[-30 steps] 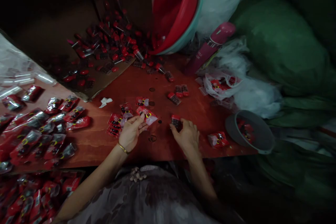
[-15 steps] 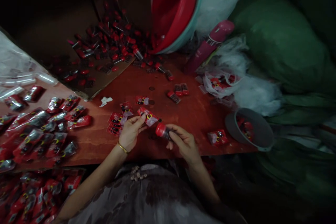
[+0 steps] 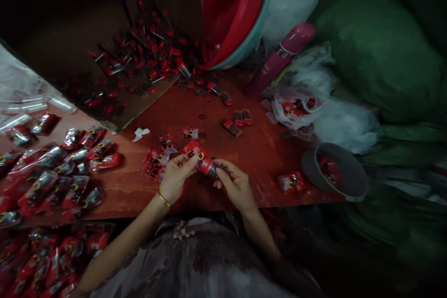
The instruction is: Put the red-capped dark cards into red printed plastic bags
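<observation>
My left hand (image 3: 177,173) is closed on a red printed packet (image 3: 194,149), pinched between thumb and fingers. In my right hand (image 3: 237,186) is a small clear bottle with a red cap (image 3: 208,166), its dark contents partly covered by my fingers. The capped end meets the packet's lower edge; whether it is inside the packet I cannot tell. Just left of my left hand lie several flat red packets (image 3: 153,163). Beyond my hands, 3 little red-capped bottles (image 3: 238,120) rest on the reddish table (image 3: 268,153).
Filled packets (image 3: 52,181) are heaped at left. A cardboard box (image 3: 139,112) at the back holds many bottles, beside a red basin (image 3: 244,14). A pink flask (image 3: 279,58), a plastic bag (image 3: 296,118) and a grey bowl (image 3: 310,172) stand to the right.
My right hand has moved left and slightly up, bringing the bottle's red cap against the packet. My left hand still holds the packet, nearly in the same place.
</observation>
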Motion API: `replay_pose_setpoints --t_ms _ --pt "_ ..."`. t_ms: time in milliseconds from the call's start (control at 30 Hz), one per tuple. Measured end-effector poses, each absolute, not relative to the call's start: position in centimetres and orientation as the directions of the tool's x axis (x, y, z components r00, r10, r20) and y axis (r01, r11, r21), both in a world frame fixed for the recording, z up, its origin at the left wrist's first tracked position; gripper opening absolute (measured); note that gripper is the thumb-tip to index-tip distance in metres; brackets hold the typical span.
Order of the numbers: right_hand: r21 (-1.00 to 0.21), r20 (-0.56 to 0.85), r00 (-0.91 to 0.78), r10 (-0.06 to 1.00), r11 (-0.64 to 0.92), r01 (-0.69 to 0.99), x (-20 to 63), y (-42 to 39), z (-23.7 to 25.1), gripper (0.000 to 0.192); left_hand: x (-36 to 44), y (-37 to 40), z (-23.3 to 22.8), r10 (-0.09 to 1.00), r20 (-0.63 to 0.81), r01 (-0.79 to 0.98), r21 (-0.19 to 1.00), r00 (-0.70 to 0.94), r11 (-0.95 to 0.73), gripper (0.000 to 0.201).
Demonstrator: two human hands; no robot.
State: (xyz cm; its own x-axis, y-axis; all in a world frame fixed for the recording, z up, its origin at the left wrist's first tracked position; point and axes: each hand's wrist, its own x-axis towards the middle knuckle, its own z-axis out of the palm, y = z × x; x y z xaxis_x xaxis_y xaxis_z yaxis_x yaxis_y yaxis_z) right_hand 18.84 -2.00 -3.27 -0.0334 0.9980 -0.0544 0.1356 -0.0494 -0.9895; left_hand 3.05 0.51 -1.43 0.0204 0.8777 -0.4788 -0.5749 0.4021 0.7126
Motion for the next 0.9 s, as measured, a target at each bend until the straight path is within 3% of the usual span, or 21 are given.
replay_pose_setpoints --t_ms 133,300,533,633,800,900 --pt "-0.972 0.019 -0.036 0.999 0.027 0.233 17.9 -2.0 -3.1 0.026 3.8 0.4 -1.8 0.913 -0.405 -0.570 0.741 0.040 0.354 0.034" --pt "-0.904 0.179 0.093 0.979 0.126 0.408 16.4 -1.9 -3.5 0.027 4.3 0.1 -1.9 0.883 -0.468 -0.604 0.692 0.042 0.395 0.036" --pt "-0.998 -0.060 -0.038 0.997 -0.060 0.006 15.7 -1.4 -3.5 0.027 3.8 0.6 -2.0 0.916 -0.383 -0.572 0.781 -0.117 0.253 0.033" --pt "-0.996 -0.081 -0.104 0.991 -0.077 0.042 15.8 -1.4 -3.0 0.024 4.0 0.4 -2.2 0.917 -0.381 -0.564 0.786 -0.117 0.255 0.035" --pt "-0.995 -0.088 -0.058 0.994 -0.085 0.050 15.5 -1.0 -2.4 0.023 4.7 -0.3 -2.6 0.933 -0.344 -0.502 0.792 0.104 0.348 0.036" --pt "-0.993 -0.110 -0.052 0.993 -0.108 0.039 15.1 -0.2 -2.7 0.024 4.4 -0.3 -3.0 0.930 -0.345 -0.508 0.783 0.125 0.359 0.033"
